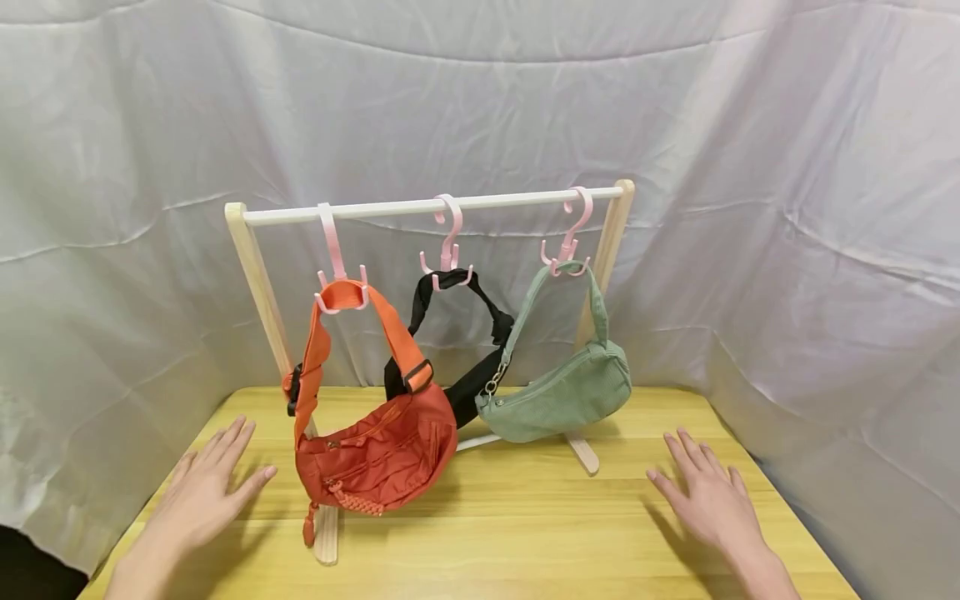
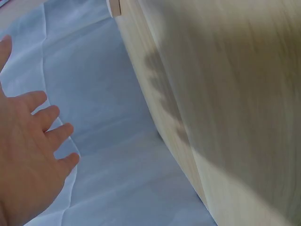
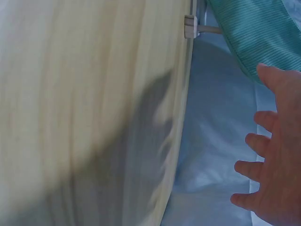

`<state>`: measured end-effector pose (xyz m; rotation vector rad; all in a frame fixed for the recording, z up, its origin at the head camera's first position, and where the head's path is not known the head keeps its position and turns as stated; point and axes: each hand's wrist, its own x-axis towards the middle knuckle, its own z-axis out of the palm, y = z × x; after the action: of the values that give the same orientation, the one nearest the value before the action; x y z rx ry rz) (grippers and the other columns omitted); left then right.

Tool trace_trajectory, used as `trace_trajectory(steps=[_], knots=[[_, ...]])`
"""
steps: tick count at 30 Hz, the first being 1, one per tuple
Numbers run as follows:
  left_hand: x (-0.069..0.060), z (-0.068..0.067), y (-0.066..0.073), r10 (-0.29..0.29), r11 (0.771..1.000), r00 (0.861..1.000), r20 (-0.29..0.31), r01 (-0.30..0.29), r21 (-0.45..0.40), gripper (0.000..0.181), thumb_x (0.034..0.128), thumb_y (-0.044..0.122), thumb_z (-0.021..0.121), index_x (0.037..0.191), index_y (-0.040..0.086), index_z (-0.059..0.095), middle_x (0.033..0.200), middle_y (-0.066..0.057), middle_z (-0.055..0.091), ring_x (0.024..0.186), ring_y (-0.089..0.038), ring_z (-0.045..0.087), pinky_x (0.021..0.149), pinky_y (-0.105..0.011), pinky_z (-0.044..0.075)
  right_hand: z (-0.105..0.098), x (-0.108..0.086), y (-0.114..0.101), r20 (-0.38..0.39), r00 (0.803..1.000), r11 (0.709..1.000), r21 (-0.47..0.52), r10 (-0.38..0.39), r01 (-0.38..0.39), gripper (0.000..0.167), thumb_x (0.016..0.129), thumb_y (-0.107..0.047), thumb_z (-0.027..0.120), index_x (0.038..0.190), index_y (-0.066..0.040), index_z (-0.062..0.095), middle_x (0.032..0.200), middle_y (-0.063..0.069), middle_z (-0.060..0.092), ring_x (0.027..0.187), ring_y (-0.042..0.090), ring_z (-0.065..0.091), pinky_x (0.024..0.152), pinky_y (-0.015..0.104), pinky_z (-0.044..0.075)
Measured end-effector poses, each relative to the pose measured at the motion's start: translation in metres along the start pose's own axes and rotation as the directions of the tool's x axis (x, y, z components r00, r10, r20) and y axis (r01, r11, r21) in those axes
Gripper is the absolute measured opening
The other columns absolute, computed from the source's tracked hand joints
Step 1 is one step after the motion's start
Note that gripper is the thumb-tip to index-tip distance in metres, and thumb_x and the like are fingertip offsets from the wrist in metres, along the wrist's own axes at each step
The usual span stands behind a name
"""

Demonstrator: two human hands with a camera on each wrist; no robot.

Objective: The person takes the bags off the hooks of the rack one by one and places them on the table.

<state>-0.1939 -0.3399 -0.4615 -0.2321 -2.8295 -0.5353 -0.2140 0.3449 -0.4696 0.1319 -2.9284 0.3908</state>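
Three bags hang by their straps [image 1: 395, 333] from pink hooks [image 1: 333, 242] on a wood-and-white rack [image 1: 390, 208]: an orange-red bag [image 1: 382, 458] at its left end, a black bag [image 1: 472, 387] at its middle, a green bag [image 1: 566, 396] at its right end. The prongs cradle each strap, probably so that the hooks bear the weight. Left of the rack the left hand [image 1: 204, 492], and right of it the right hand [image 1: 708, 492], hover above the table [image 1: 525, 542], fingers spread wide, holding and touching nothing.
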Motion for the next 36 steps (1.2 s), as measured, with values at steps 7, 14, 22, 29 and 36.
trace_trajectory(steps=[7, 14, 22, 29, 36], knots=[[0.0, -0.003, 0.005, 0.063, 0.997, 0.991, -0.116, -0.067, -0.027, 0.079, 0.1071, 0.041, 0.056, 0.167, 0.007, 0.017, 0.168, -0.025, 0.021, 0.143, -0.058, 0.032, 0.123, -0.067, 0.005, -0.004, 0.004, -0.007, -0.057, 0.998, 0.999, 0.029, -0.024, 0.026, 0.077, 0.107, -0.058, 0.046, 0.164, -0.008, 0.03, 0.169, 0.022, 0.024, 0.146, 0.056, 0.028, 0.109, 0.08, 0.019], [-0.001, -0.006, 0.013, 0.098, 0.994, 0.971, -0.217, -0.107, -0.032, 0.07, 0.1081, 0.033, 0.055, 0.167, 0.014, 0.023, 0.17, -0.017, 0.025, 0.137, -0.057, 0.039, 0.125, -0.06, 0.013, -0.01, 0.009, -0.017, -0.186, 0.98, 0.995, 0.062, -0.064, 0.077, 0.07, 0.108, -0.049, 0.05, 0.162, -0.007, 0.035, 0.166, 0.023, 0.03, 0.143, 0.054, 0.036, 0.108, 0.077, 0.027], [0.001, -0.014, 0.024, 0.166, 0.98, 0.928, -0.333, -0.191, -0.045, 0.067, 0.1056, 0.025, 0.06, 0.165, 0.017, 0.031, 0.17, -0.005, 0.028, 0.138, -0.053, 0.042, 0.128, -0.03, 0.005, -0.019, 0.02, -0.03, -0.316, 0.946, 0.982, 0.14, -0.077, 0.127, 0.064, 0.108, -0.041, 0.055, 0.163, -0.013, 0.036, 0.167, 0.015, 0.034, 0.138, 0.055, 0.043, 0.104, 0.075, 0.034], [0.003, -0.021, 0.032, 0.184, 0.966, 0.902, -0.391, -0.24, -0.098, 0.067, 0.1038, 0.017, 0.062, 0.164, 0.02, 0.034, 0.169, -0.003, 0.031, 0.151, -0.036, 0.034, 0.125, -0.022, 0.01, -0.027, 0.032, -0.039, -0.405, 0.91, 0.956, 0.225, -0.085, 0.19, 0.058, 0.108, -0.033, 0.057, 0.161, -0.015, 0.04, 0.167, 0.009, 0.037, 0.141, 0.05, 0.043, 0.105, 0.071, 0.038], [0.007, -0.029, 0.042, 0.215, 0.948, 0.867, -0.45, -0.295, -0.116, 0.065, 0.1017, 0.011, 0.064, 0.162, 0.019, 0.04, 0.167, -0.002, 0.037, 0.151, -0.007, 0.03, 0.119, -0.012, 0.015, -0.033, 0.051, -0.045, -0.55, 0.827, 0.912, 0.269, -0.118, 0.31, 0.048, 0.106, -0.018, 0.061, 0.152, -0.008, 0.054, 0.157, 0.009, 0.051, 0.144, 0.025, 0.047, 0.12, 0.032, 0.034]])
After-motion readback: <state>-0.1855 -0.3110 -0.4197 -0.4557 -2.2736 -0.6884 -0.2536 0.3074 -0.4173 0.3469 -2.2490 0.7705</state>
